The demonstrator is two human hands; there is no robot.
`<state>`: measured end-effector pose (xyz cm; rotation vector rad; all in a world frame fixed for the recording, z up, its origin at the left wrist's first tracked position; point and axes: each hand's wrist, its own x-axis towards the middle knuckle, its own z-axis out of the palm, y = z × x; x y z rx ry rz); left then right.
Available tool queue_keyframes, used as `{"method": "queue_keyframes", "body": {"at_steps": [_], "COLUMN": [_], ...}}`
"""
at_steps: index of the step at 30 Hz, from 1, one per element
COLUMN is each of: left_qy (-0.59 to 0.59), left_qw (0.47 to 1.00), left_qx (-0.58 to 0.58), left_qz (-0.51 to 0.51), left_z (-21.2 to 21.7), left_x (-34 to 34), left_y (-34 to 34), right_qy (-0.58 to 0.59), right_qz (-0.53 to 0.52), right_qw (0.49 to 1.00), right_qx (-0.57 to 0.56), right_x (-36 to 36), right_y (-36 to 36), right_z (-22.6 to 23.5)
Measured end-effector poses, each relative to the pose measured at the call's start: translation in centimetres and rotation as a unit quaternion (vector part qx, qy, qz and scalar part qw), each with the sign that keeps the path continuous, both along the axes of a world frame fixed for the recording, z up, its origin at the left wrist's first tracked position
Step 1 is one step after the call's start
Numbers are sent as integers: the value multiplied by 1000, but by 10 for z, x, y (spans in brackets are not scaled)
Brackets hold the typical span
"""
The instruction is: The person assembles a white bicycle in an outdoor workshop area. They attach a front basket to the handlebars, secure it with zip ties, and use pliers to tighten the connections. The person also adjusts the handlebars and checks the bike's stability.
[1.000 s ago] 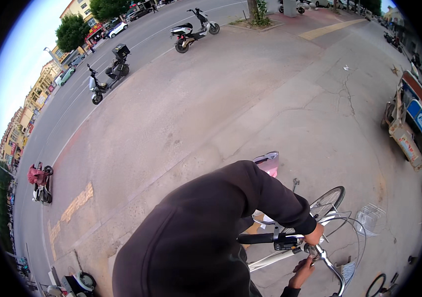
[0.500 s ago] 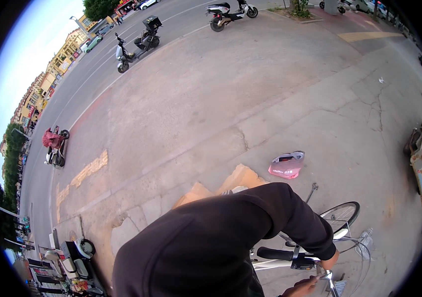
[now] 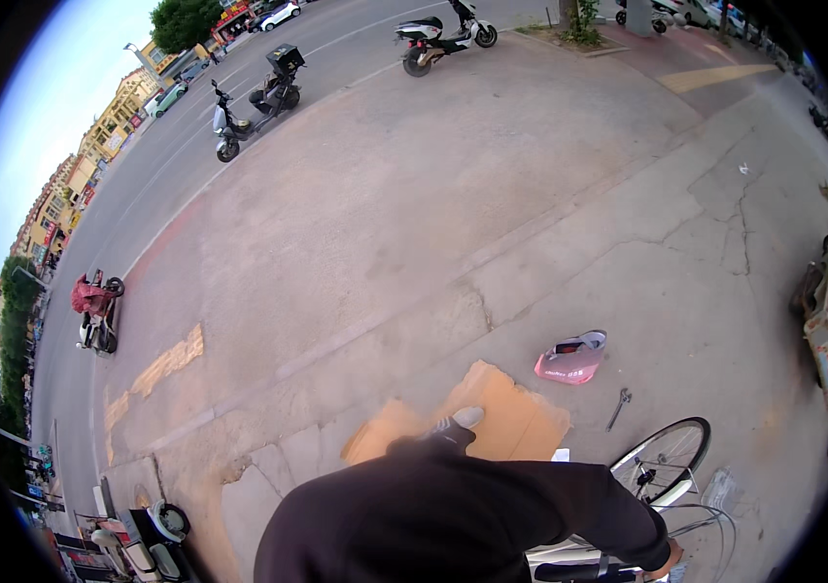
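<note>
I had just lost the right hand from view, so couldn't check its hold; the left hand point(image 3: 667, 562) was at the bicycle point(image 3: 674, 492), grip unreadable, wrench point(image 3: 619, 408) well beyond.

the person's sleeve point(image 3: 599, 505) is coloured plain black. near right, the bicycle's wheel point(image 3: 662, 464) is edged in black, its mudguard point(image 3: 672, 494) finished in white. the bag point(image 3: 572, 365) is tinted pink, patterned with white print and greyish at the top. tan is shown by the cardboard point(image 3: 521, 418), silver-grey by the wrench point(image 3: 618, 410). at left, a scooter point(image 3: 93, 335) is draped in a dark red cover point(image 3: 93, 295); pinkish-grey pavement point(image 3: 414, 214) is veined with dark cracks at right.
</note>
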<state>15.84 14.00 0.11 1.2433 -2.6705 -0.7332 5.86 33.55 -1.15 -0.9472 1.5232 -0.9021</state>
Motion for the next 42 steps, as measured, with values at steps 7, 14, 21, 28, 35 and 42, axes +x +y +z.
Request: {"method": "queue_keyframes", "body": {"at_steps": [7,14,21,28,35,42], "left_qy": [502,282,-95,-227,-49,-20], "left_qw": [837,864,777,803,751,791], "left_qx": [-54,134,238,354,359,293], "left_qz": [212,396,575,422,553,537], "left_z": [31,-159,-332,-397,-389,-386], "left_x": [114,296,509,572,537,568], "left_y": [111,257,441,573,525,419], "right_qy": [99,100,80,125,317,308], "right_qz": [-76,-142,-119,-66,-54,-151], "right_qw": [991,979,974,979,944,933], "right_qx": [-39,-110,-177,-145,-78,-114], "right_x": [90,123,172,127,80,134], "right_y": [63,39,-49,34,93,56], "right_z": [33,2,19,6,14,14]}}
